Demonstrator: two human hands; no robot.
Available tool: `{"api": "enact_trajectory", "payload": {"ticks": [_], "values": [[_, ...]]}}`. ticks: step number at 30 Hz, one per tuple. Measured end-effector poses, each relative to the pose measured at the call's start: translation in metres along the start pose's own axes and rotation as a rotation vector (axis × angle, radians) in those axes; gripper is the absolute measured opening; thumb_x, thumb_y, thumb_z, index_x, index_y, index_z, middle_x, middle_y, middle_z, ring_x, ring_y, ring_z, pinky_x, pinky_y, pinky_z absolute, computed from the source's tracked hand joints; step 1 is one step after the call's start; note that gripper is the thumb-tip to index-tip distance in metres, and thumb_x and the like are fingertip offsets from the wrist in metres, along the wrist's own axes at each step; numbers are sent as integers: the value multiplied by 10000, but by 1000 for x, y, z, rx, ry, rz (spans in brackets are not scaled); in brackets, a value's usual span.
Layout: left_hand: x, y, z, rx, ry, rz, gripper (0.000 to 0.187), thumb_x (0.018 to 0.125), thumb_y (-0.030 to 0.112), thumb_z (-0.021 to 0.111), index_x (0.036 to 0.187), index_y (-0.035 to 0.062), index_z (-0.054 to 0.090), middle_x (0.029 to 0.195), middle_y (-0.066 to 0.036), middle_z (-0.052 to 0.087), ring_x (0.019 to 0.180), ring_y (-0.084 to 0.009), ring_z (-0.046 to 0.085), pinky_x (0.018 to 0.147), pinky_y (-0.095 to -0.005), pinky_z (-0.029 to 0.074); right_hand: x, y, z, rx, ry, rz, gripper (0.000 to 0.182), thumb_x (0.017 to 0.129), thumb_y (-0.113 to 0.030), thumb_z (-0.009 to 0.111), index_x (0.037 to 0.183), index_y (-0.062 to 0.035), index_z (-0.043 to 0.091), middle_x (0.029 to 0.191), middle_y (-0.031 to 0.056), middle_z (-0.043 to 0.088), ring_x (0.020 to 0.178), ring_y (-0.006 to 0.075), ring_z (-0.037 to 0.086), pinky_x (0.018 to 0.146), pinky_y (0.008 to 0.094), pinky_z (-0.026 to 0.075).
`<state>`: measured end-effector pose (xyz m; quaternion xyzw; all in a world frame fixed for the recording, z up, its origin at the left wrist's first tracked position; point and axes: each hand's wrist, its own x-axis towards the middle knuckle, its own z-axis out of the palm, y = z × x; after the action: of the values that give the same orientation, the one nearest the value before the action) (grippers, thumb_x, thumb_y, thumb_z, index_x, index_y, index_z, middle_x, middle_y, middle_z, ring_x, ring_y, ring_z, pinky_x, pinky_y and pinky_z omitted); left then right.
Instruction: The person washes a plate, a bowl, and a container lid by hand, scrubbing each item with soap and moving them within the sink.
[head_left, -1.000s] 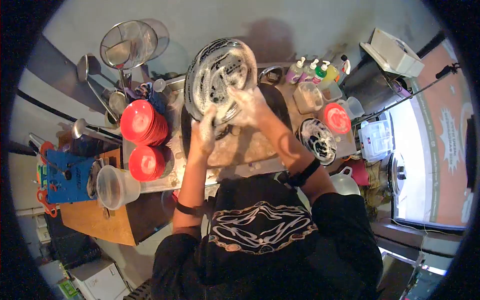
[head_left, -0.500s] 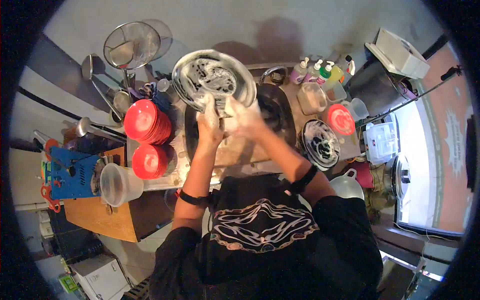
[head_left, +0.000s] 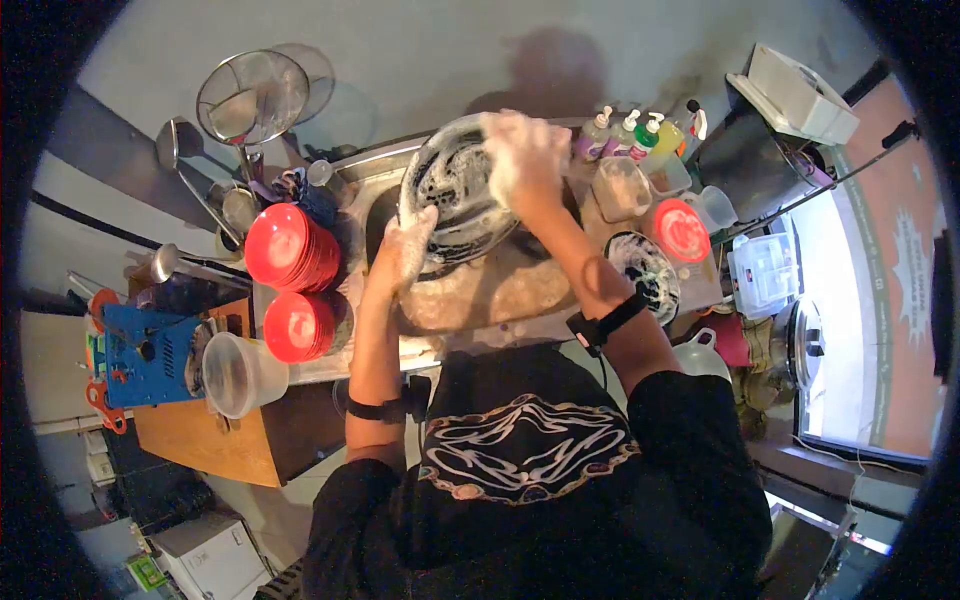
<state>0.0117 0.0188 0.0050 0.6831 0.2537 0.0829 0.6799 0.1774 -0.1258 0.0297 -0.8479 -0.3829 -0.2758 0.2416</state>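
Observation:
A round metal tray (head_left: 455, 190) covered in white suds is held tilted above the dark sink basin (head_left: 480, 300). My left hand (head_left: 408, 245) grips its lower left edge, thumb on the face and suds on the skin. Foam covers my right hand (head_left: 520, 165) at the tray's upper right side; its fingers are smeared by motion, and anything in them is hidden. Right of the sink lies a second soapy dark plate (head_left: 643, 275).
Stacked red bowls (head_left: 290, 245) stand left of the sink, near a clear plastic tub (head_left: 238, 375). Pump bottles (head_left: 622, 135), a plastic container (head_left: 621, 190) and a soapy red bowl (head_left: 682, 230) stand at the right. Strainers (head_left: 252, 98) hang at upper left.
The tray has moved right and slightly down and turned more upright. My right hand has gone from its lower edge up to its upper right side. My left hand has shifted left and down.

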Motion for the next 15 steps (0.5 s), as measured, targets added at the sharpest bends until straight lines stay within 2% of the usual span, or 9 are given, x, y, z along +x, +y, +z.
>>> {"api": "enact_trajectory", "payload": {"ticks": [2, 5, 8, 9, 10, 12, 13, 14, 15], "values": [[4, -11, 7, 37, 50, 68, 529, 970, 397, 569, 1268, -40, 540, 1120, -126, 646, 994, -215, 603, 885, -356, 481, -11, -21, 5, 62, -155, -86, 500, 837, -267, 616, 1330, -199, 571, 1461, 81, 435, 1271, 329, 448, 1059, 694, 218], [-1, -8, 19, 7, 130, 258, 540, 1015, 473, 451, 1067, -36, 622, 922, -90, 636, 858, -179, 555, 793, -344, 462, -34, -44, 8, 313, -304, -273, 512, 895, -304, 579, 1391, -201, 506, 1503, 102, 398, 1318, 382, 417, 1076, 670, 245], [8, -33, -6, -24, 151, 107, 501, 1027, 450, 443, 1012, -16, 624, 856, -59, 606, 813, -174, 531, 765, -343, 452, -42, -25, 16, 515, -389, -384, 498, 910, -251, 549, 1395, -157, 494, 1441, 172, 437, 1323, 424, 400, 1089, 631, 282], [-4, -16, -5, 29, 101, 7, 432, 1040, 362, 442, 1160, -24, 595, 945, -119, 616, 894, -219, 567, 824, -361, 456, -41, -9, 36, 388, -280, -407, 451, 934, -301, 534, 1348, -121, 529, 1426, 213, 437, 1306, 440, 405, 1075, 624, 302], [-10, -13, 0, 27, 101, 1, 432, 1040, 362, 442, 1160, -24, 595, 945, -119, 616, 894, -219, 567, 824, -361, 456, -39, -5, 40, 260, -170, -427, 435, 958, -351, 520, 1300, -85, 563, 1412, 254, 436, 1289, 456, 409, 1061, 616, 323], [-18, -7, 17, 629, 225, 534, 423, 1042, 268, 437, 1344, -24, 485, 1151, -211, 592, 1077, -291, 572, 941, -387, 440, -39, -14, 46, 165, -81, -303, 384, 970, -322, 509, 1201, -30, 602, 1380, 277, 456, 1265, 462, 424, 1060, 591, 333], [-25, 3, 21, 483, 94, 442, 489, 1034, 219, 443, 1455, -14, 353, 1332, -267, 501, 1236, -362, 505, 1042, -405, 391, -38, -27, 49, 263, -59, -160, 344, 938, -262, 533, 1176, -26, 609, 1333, 242, 491, 1266, 449, 430, 1069, 560, 345], [-26, 2, 24, 337, 98, 430, 447, 1045, 244, 407, 1398, -29, 433, 1367, -258, 496, 1262, -382, 482, 1081, -413, 354, -39, -38, 50, 358, -37, -16, 309, 906, -202, 558, 1151, -22, 616, 1287, 207, 527, 1267, 436, 436, 1077, 530, 356], [-8, -27, 10, 476, 178, 505, 443, 1050, 262, 386, 1372, -32, 467, 1362, -259, 502, 1265, -384, 475, 1089, -415, 341, -44, -51, 34, 446, -173, -49, 307, 909, -219, 570, 1112, 6, 620, 1314, 206, 521, 1262, 410, 451, 1067, 504, 369]]}}
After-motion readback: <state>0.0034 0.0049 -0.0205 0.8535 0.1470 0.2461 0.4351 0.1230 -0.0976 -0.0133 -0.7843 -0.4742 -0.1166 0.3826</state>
